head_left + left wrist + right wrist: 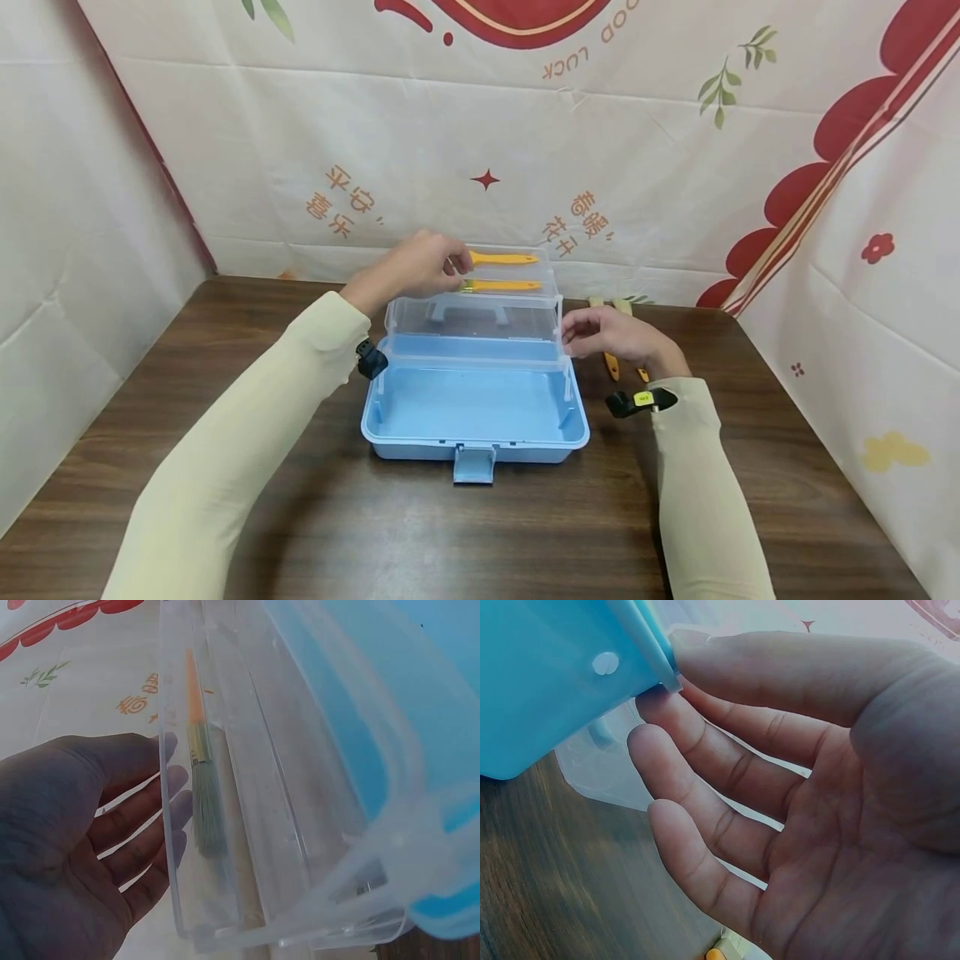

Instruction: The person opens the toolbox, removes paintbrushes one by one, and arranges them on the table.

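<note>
A light blue storage box (pixel 472 408) stands open on the table, its latch (pixel 474 464) hanging at the front. Clear plastic trays (pixel 480 320) rise in tiers over its back half. Two paintbrushes with yellow handles (pixel 504 286) lie in the upper clear tray. My left hand (pixel 422 265) holds that tray's left side, fingertips showing through the clear wall (pixel 171 847); beside them is a brush with pale bristles (pixel 208 810). At the box's right side, my right hand (pixel 611 332) pinches the blue rim (pixel 656 645) between thumb and index finger; the other fingers hang below, loosely bent.
Two more yellow-handled brushes (pixel 612 367) lie on the dark wooden table (pixel 420 533) behind my right hand, partly hidden by it. A printed white cloth (pixel 645 150) hangs close behind the box and along both sides. Dark wrist cameras (pixel 371 358) sit on both sleeves.
</note>
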A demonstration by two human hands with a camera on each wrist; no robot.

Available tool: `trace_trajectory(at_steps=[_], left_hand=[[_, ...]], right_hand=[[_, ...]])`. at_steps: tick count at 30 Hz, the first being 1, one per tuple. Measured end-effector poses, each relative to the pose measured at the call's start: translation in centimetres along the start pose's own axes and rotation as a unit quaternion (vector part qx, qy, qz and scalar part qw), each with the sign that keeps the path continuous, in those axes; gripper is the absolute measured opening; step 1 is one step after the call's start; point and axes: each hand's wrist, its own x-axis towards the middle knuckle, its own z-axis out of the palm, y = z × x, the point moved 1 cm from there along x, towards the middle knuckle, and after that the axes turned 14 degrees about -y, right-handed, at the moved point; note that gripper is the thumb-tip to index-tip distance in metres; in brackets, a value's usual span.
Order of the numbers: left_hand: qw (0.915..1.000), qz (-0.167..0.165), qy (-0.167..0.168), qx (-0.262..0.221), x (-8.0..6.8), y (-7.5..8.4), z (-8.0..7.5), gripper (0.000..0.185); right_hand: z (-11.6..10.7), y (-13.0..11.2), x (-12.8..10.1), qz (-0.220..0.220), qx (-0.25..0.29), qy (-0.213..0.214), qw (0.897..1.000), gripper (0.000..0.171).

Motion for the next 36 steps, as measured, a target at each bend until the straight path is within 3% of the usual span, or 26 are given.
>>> trace_trajectory(at_steps=[10, 19, 36], left_hand=[[0.9997, -0.023, -0.003, 0.008, 0.6, 0.2, 0.3, 0.014], [0.9979, -0.059, -0.007, 0.025, 0.3, 0.5, 0.1, 0.007], [0.9982, -0.050, 0.020, 0.025, -0.5, -0.2, 0.0, 0.006]], right_hand=[[-0.1, -0.1, -0.1, 0.004, 0.000, 0.000, 1.000, 0.019], [0.0, -0.1, 0.0, -0.006, 0.002, -0.004, 1.000, 0.021], [-0.1, -0.1, 0.1, -0.015, 0.022, -0.007, 1.000, 0.021]])
